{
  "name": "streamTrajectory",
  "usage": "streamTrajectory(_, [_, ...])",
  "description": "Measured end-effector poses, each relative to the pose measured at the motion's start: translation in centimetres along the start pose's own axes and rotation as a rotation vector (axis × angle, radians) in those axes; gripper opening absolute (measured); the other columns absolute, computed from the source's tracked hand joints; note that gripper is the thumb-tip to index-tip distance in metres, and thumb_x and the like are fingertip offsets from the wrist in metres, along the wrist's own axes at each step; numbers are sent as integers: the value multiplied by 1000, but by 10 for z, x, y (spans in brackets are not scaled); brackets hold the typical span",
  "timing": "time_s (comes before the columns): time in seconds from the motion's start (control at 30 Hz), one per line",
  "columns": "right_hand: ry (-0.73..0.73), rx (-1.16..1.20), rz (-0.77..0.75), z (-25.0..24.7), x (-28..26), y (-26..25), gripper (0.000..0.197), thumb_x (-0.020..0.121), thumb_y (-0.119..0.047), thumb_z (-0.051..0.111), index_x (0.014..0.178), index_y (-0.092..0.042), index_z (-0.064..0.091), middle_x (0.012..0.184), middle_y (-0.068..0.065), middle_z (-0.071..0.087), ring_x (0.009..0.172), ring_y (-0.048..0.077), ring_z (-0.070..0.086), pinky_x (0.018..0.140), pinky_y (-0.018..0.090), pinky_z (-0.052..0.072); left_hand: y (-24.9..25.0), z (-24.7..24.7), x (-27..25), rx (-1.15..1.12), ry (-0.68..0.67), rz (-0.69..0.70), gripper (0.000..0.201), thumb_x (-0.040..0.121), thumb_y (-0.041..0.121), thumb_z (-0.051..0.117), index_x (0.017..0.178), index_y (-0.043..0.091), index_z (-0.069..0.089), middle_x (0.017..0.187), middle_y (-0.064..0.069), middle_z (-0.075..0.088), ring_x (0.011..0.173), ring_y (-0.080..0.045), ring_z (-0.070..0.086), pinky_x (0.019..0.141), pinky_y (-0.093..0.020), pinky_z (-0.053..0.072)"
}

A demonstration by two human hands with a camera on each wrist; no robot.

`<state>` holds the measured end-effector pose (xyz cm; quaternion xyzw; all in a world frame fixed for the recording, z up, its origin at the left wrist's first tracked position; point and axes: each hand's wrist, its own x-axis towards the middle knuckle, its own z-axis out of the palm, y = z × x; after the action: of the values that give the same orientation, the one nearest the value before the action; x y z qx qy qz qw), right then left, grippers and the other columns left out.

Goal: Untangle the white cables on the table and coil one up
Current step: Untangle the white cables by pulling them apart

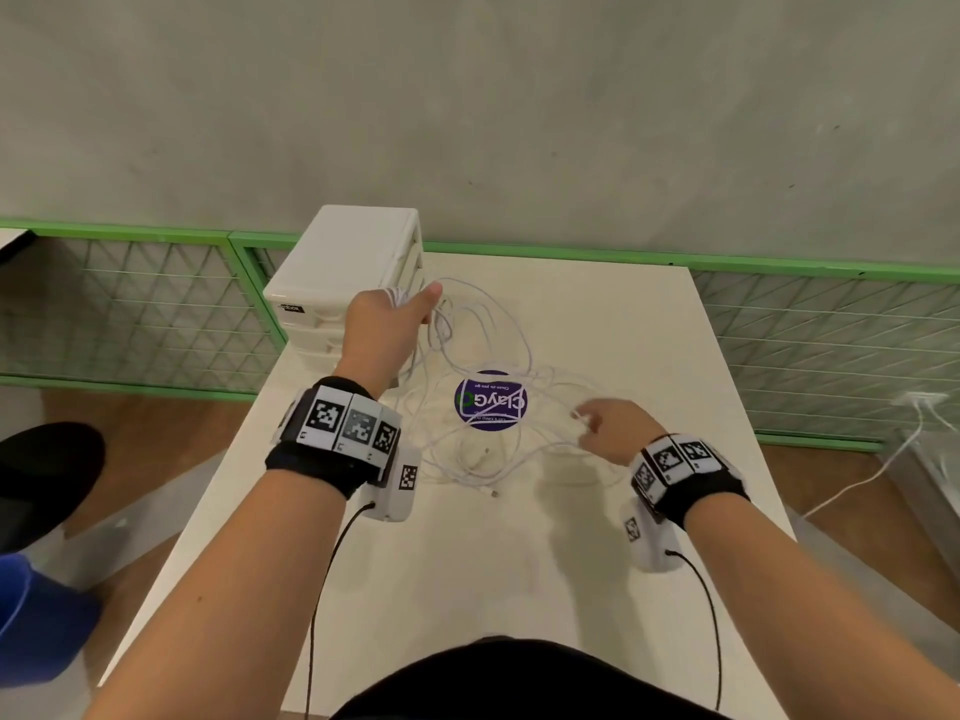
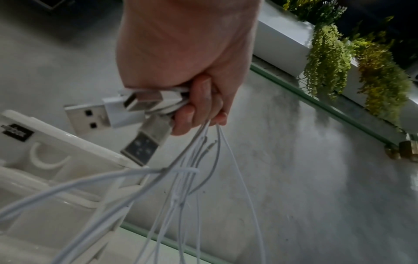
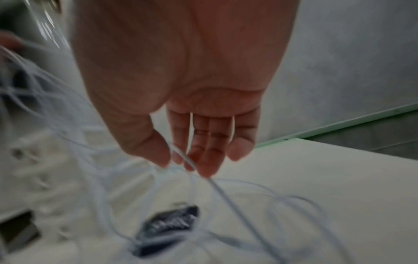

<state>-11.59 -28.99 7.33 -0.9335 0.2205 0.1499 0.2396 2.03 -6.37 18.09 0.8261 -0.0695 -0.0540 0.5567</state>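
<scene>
A tangle of thin white cables (image 1: 483,407) spreads over the middle of the white table (image 1: 623,324). My left hand (image 1: 395,314) is raised beside the drawer unit and grips a bunch of cable ends. In the left wrist view its curled fingers (image 2: 199,107) clamp several USB plugs (image 2: 95,116), and strands hang down from the fist. My right hand (image 1: 597,423) is lower on the right and pinches one strand. The right wrist view shows that strand (image 3: 181,155) between thumb and fingertips, with the other fingers fairly straight.
A white plastic drawer unit (image 1: 337,283) stands at the table's far left corner, just left of my left hand. A round purple sticker (image 1: 491,400) lies under the cables. A green mesh fence (image 1: 831,324) runs behind the table. Another white cable (image 1: 883,459) trails on the floor at the right.
</scene>
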Motion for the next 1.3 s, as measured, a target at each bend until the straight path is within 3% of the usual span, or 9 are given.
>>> streamTrajectory(0.13, [215,161,-232,-14,-9,-60,38,81,-46,65,112,-23,64,94,-5,62,80,12,55,73,25,41,5,11,-6,-37,-58,21,47,86,39,69,54,13,47,52,-5,40,46,-17,36,54,-27,33])
streamTrajectory(0.33, [198,135,-251,-12,-6,-97,59,81,-54,63,131,-25,49,120,-2,59,106,18,57,84,29,43,13,15,-17,-48,-222,58,46,80,48,72,67,7,54,59,-12,42,44,-17,36,52,-27,34])
streamTrajectory(0.57, [225,-20,-243,1,-1,-96,27,97,-30,45,81,-15,60,74,3,55,75,25,53,62,28,33,14,15,-20,11,-238,119,45,81,46,71,62,8,55,55,-11,42,42,-17,36,44,-22,33])
streamTrajectory(0.77, [17,-295,-89,16,2,-53,21,94,-24,49,100,-10,63,103,12,63,97,27,59,76,30,42,7,8,-13,73,-117,93,43,84,46,68,60,13,55,52,-5,41,45,-18,39,49,-25,36])
streamTrajectory(0.97, [-134,-263,124,22,-1,-15,51,87,-46,60,121,-8,58,122,7,59,113,25,55,95,33,44,15,-8,0,124,-114,150,45,85,52,64,64,12,63,60,-13,42,48,-20,40,55,-27,39])
streamTrajectory(1.03, [45,-169,46,6,-4,-29,41,88,-46,57,107,-11,66,106,6,65,102,25,60,85,31,46,16,-3,-6,244,-225,156,52,84,59,60,68,11,67,53,-7,41,44,-17,39,52,-25,41])
streamTrajectory(1.1, [436,101,-108,-11,-11,-50,28,91,-42,54,92,-16,64,85,0,60,83,20,60,69,27,41,17,5,-11,336,-314,164,54,84,62,56,61,14,64,53,-7,45,45,-17,43,57,-28,42])
streamTrajectory(1.17, [767,440,-378,-30,-23,-75,20,88,-37,61,100,-22,59,92,-5,53,81,9,52,69,21,38,19,12,-17,371,-341,182,54,88,58,54,53,17,56,54,-8,49,46,-17,44,57,-29,38])
streamTrajectory(1.3, [422,598,-655,-44,-31,-113,59,83,-34,69,134,-33,39,126,-8,52,115,2,49,94,11,36,29,15,-19,328,-325,222,52,91,47,57,56,9,49,45,3,46,40,-10,42,38,-18,31])
